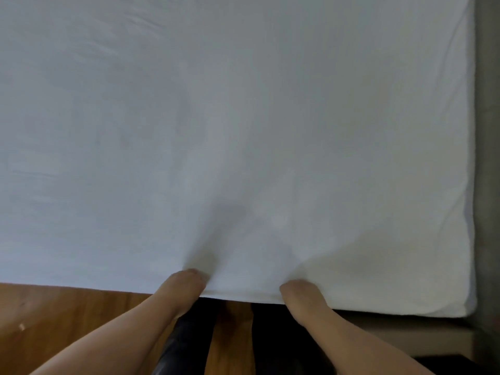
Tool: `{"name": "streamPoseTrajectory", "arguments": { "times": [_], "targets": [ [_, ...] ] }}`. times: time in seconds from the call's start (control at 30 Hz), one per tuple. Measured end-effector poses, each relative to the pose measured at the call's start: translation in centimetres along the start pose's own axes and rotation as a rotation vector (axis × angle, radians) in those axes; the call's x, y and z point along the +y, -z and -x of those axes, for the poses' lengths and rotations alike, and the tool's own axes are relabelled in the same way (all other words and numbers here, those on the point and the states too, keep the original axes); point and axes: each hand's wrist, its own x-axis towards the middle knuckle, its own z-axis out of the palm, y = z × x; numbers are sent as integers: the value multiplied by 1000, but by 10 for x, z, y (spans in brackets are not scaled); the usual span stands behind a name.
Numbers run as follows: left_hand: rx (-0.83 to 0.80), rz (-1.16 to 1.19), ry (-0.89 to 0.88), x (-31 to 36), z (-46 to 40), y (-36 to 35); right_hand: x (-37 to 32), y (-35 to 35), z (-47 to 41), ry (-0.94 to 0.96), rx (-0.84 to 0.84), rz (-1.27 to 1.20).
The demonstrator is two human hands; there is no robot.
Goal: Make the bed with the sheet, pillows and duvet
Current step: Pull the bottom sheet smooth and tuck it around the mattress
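A white sheet [243,131] covers nearly the whole view, spread flat over the bed beyond both hands and running far out to the left of the left hand, so the long axis that shows lies side to side along the near edge. That near edge passes straight under the two hands; the sheet's short end lies off to the right of the right hand, where it ends at a rounded corner. Soft creases fan away from the hands across the cloth, and fainter wrinkles lie further off on the left. Below the edge, on the person's side of the hands, lies a wooden floor [67,320], and dark trouser legs [189,336] show between the forearms. A grey strip [487,158] runs up the far right, beyond the sheet's end. The left hand [184,286] grips the sheet's near edge, its fingers curled under the hem and hidden. The right hand [301,295], a little apart from it, grips the same edge in the same way.
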Motion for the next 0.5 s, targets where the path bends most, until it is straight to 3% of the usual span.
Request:
{"name": "streamPoseTrajectory", "arguments": {
  "times": [0.17,0.27,0.33,0.5],
  "targets": [
    [19,-84,22,-3,14,11,-19,11,13,-52,203,-38],
    [43,-108,66,-18,31,24,-34,11,8,-26,132,-50],
    [45,-139,99,-31,40,31,-47,19,4,1,232,-65],
    [24,-200,187,-65,58,37,-90,27,-12,62,253,-158]
  ]
}}
